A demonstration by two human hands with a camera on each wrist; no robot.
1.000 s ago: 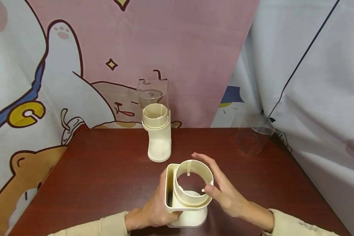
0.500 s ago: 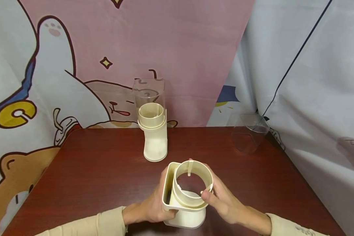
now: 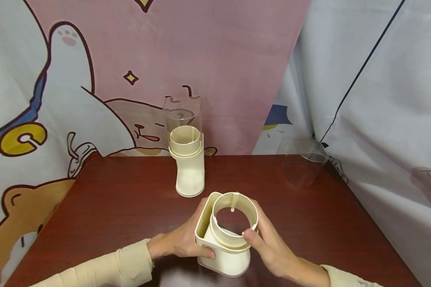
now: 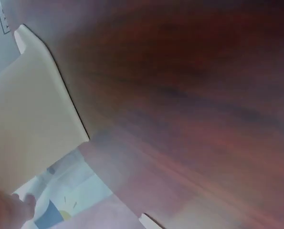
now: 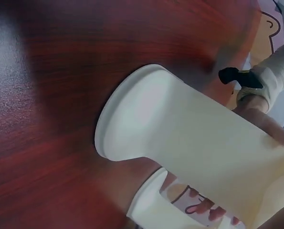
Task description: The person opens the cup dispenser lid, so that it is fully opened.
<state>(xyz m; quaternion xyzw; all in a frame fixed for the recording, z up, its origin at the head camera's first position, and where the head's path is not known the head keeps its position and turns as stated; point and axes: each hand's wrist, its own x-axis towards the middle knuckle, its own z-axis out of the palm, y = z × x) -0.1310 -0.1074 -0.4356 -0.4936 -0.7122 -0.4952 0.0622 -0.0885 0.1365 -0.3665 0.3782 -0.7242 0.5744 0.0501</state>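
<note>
A cream plastic stand (image 3: 224, 261) with a round upright collar (image 3: 231, 235) and a hollow side pocket stands at the front middle of the table in the head view. My left hand (image 3: 186, 241) grips its left side, thumb across the front. Around the collar's right side curls my right hand (image 3: 273, 247), its thumb at the rim. The stand's flared foot (image 5: 132, 119) rests on the table in the right wrist view. In the left wrist view the stand's pale wall (image 4: 32, 109) fills the left side. Most fingers are hidden behind the stand.
Farther back stands a similar cream stand (image 3: 190, 175), with a clear plastic container (image 3: 182, 105) behind its collar. Another clear container (image 3: 303, 165) sits at the back right of the dark red table (image 3: 129, 199). A thin black cable (image 3: 362, 67) runs along the right curtain.
My right hand has closed from loosely spread fingers onto the collar. The stand has turned slightly and shifted a little left between my hands. The camera view has shifted a little.
</note>
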